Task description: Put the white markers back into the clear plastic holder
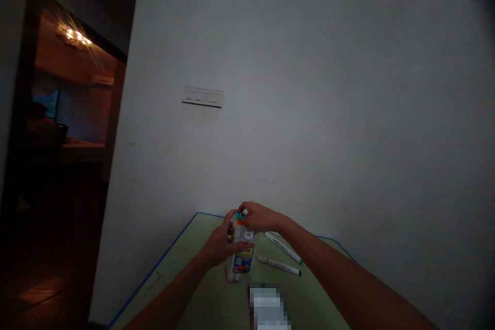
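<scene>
A clear plastic marker case [243, 260] with a printed label stands upright over the table. My left hand [221, 243] is wrapped round its left side, with the thumb across the front. Coloured marker ends, blue, green and orange, show at the open top. There my right hand [258, 216] is closed, its fingertips pinched on a marker [240, 217] among those ends; the fingers hide part of it. Just right of the case lie two loose markers, a white one with a black end [279, 265] and a white one with a green end [284, 247].
The pale green table [204, 294] has a blue edge and stands against a white wall [309, 87]. A phone-like object [268, 309], its screen pixelated, lies near the front. A wall switch panel [202, 97] is above; a doorway [73, 103] opens at left.
</scene>
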